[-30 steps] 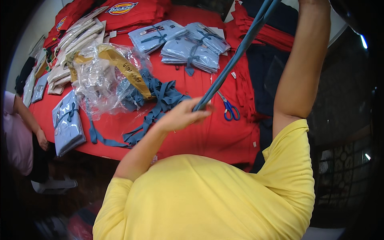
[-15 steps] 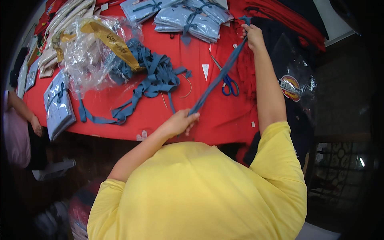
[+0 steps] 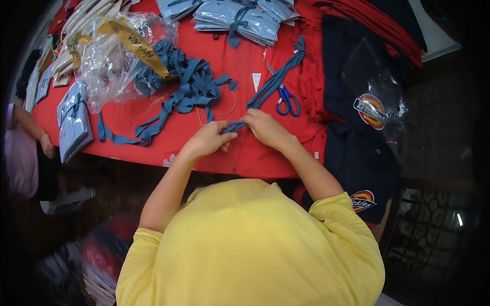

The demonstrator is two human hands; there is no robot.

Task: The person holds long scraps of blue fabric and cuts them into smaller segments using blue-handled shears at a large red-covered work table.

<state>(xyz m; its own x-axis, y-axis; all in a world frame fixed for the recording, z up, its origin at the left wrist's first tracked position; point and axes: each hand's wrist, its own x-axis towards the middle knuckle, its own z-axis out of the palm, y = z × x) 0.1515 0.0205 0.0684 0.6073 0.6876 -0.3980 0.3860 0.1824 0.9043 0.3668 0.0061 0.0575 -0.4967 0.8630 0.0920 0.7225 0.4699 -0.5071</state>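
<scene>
A bundle of blue fabric strips (image 3: 279, 77) lies slantwise on the red cloth, its near end running into my hands. My left hand (image 3: 208, 138) grips that end, fingers curled round it. Close beside it, my right hand (image 3: 266, 127) pinches the same strips, with a short stretch showing between the two hands. Scissors with blue handles (image 3: 288, 102) lie just right of the bundle, blades partly under the strips. A tangled heap of blue fabric tape (image 3: 194, 84) lies to the left, one loose tail reaching down near my left hand.
Clear plastic wrapping with a yellow-brown strip (image 3: 133, 43) sits at the left. Tied packs of light-blue garments (image 3: 240, 23) lie at the back, another pack (image 3: 75, 122) at the left edge. Dark garments (image 3: 352, 148) cover the right side. Another person's hand (image 3: 47, 146) hangs at far left.
My right hand has come down from the far end of the strips to beside my left hand. The far end, held up before, now lies on the cloth.
</scene>
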